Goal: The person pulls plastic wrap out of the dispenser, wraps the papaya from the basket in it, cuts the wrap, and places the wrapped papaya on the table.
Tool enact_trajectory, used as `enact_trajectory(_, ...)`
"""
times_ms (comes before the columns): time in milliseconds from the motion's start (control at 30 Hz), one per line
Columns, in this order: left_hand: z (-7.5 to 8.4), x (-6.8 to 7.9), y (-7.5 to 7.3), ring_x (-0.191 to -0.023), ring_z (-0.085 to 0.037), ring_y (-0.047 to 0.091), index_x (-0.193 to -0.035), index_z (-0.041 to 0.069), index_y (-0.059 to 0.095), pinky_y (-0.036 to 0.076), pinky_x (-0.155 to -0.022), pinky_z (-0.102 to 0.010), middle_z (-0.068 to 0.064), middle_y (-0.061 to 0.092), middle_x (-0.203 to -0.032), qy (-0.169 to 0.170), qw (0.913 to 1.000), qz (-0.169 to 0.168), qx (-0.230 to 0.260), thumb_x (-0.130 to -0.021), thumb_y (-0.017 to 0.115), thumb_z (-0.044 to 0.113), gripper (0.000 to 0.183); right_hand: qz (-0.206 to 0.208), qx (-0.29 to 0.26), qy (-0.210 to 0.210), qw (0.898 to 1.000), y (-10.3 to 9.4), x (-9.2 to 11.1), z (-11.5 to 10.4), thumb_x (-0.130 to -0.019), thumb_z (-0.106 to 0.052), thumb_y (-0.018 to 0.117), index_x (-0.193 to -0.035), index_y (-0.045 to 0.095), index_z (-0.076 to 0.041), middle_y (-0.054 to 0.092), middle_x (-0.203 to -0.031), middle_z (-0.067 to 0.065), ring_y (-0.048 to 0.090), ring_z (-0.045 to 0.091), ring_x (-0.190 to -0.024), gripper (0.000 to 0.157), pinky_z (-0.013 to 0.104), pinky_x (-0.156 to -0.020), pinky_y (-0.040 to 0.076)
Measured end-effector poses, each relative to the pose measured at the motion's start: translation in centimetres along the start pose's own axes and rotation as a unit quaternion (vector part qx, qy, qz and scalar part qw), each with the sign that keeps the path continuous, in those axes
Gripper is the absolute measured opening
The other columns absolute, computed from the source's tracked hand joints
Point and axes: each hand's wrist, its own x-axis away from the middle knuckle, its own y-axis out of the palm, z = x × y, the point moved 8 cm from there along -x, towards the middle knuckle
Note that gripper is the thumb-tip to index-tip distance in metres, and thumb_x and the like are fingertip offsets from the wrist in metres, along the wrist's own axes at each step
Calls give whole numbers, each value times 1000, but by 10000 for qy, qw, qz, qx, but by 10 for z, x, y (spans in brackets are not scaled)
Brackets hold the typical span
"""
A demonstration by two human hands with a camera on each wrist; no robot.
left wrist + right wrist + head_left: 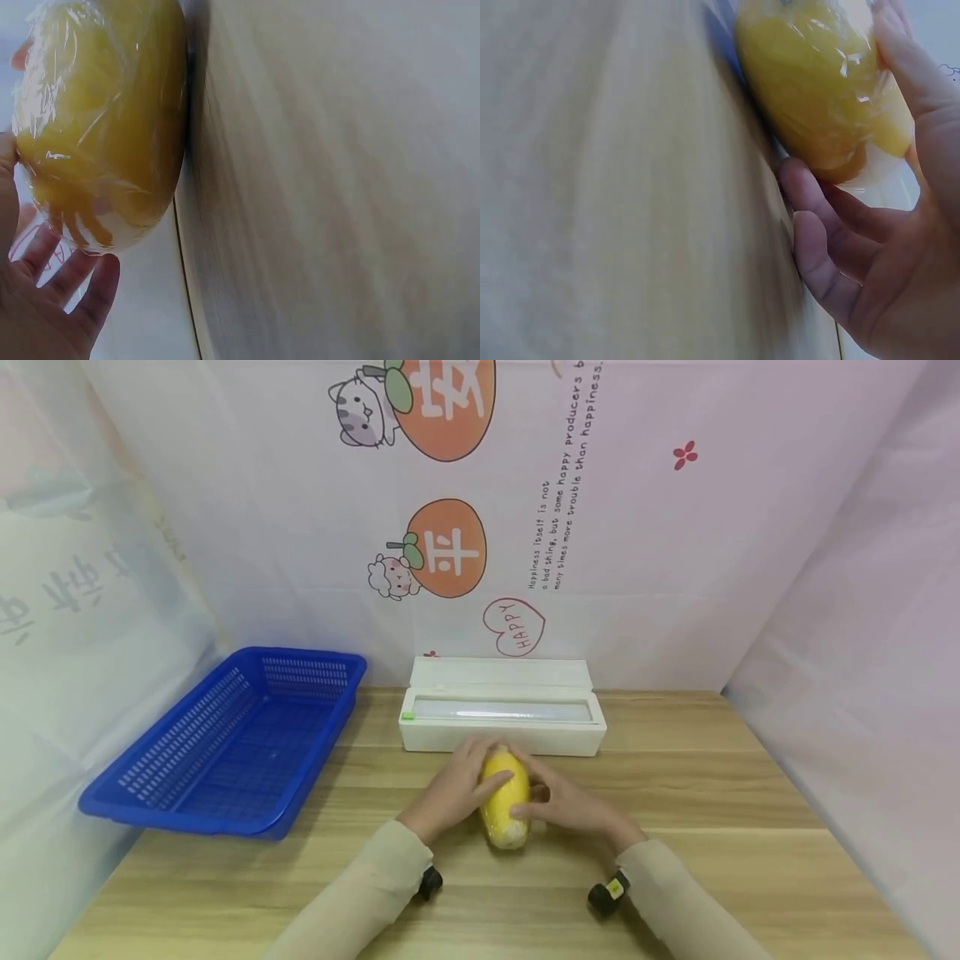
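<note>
A long, rounded yellow fruit (504,802), wrapped in clear cling film, lies lengthwise on the wooden table between my two hands. My left hand (453,789) holds its left side, with the thumb across the top and the fingers near the far end. From the right, my right hand (564,797) grips it, thumb toward the near end. In the left wrist view, film creases shine on the fruit (105,112) above spread fingers. Curled lower fingers (821,255) show under the fruit in the right wrist view. Just beyond the hands stands a white cling film box (502,739), lid raised.
A blue plastic basket (311,777) with slotted walls stands at the left of the table (712,793). Inside the white box a film roll (502,710) shows, with a green slider (408,716) at its left end. Printed white cloth (637,568) hangs behind and at both sides.
</note>
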Motion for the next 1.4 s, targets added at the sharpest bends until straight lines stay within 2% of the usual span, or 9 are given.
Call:
enact_trajectory(233, -3, 2, -2, -122, -17, 50, -140, 10, 49, 44, -105, -37, -6, 46, -137, -164, 9995, -64, 277, -101, 54, 51, 57, 267, -173, -252, 9992, 0, 2, -5, -90, -27, 77, -160, 22, -32, 38, -154, 7, 51, 32, -125, 89, 53, -101, 46)
enact_trajectory(467, -6, 4, -4, -120, -13, 50, -133, 13, 53, 44, -104, -36, -1, 48, -133, -158, 9991, 12, 398, -100, 55, 52, 51, 500, -173, -122, 9985, 1, 4, -3, -88, -36, 78, -155, 33, -33, 49, -146, 5, 55, 27, -121, 81, 47, -97, 48)
enact_trajectory(600, -7, 3, -6, -118, -14, 51, -132, 12, 54, 45, -102, -35, -1, 51, -131, -120, 9988, -3, 466, -99, 59, 48, 49, 509, -192, -121, 9984, 4, 5, -2, -89, -37, 77, -157, 26, -30, 50, -144, 13, 58, 28, -119, 86, 45, -96, 50)
enact_trajectory(767, -6, 3, -8, -124, -18, 49, -135, 11, 55, 43, -105, -39, -3, 52, -135, -169, 9990, -138, 384, -100, 59, 47, 51, 334, -607, 175, 9974, 5, 9, 3, -101, -38, 61, -162, 10, -25, 51, -138, 24, 61, 31, -111, 81, 42, -85, 55)
enact_trajectory(900, -5, 3, -10, -131, -22, 43, -142, 10, 54, 39, -109, -44, -8, 49, -141, -24, 9997, -185, 130, -100, 58, 46, 55, 376, -685, 531, 9955, -3, 14, 10, -106, -43, 48, -160, 22, -21, 56, -130, 18, 62, 29, -97, 64, 41, -76, 54)
enact_trajectory(1067, 2, 2, -15, -128, -21, 42, -139, 15, 61, 40, -107, -44, -6, 52, -138, 317, 9994, -78, -138, -102, 58, 36, 42, 216, 213, 216, 9993, -6, 14, 11, -104, -22, 55, -148, 48, -10, 60, -127, 8, 59, 26, -103, 46, 46, -90, 51)
enact_trajectory(1200, 5, 3, -17, -127, -17, 45, -137, 20, 64, 40, -107, -41, 0, 53, -136, 367, 9990, -68, -241, -104, 54, 37, 38, 237, 1153, -207, 9928, -4, 10, 7, -98, -11, 57, -142, 56, -8, 62, -127, 6, 56, 25, -118, 44, 49, -103, 44)
enact_trajectory(1300, 7, 3, -17, -127, -16, 45, -139, 21, 62, 42, -106, -40, 2, 51, -137, 234, 9990, -222, -323, -99, 56, 53, 51, 293, 1403, -315, 9892, -2, 5, 5, -97, -13, 59, -138, 58, -8, 62, -125, 5, 56, 25, -117, 41, 50, -102, 45)
enact_trajectory(1400, 8, 4, -16, -127, -16, 44, -143, 21, 58, 44, -103, -40, 3, 48, -139, 128, 9976, -445, -512, -86, 62, 70, 75, 333, 1502, -346, 9875, 2, 1, 4, -99, -21, 61, -134, 61, -7, 63, -122, 5, 58, 24, -114, 38, 49, -99, 46)
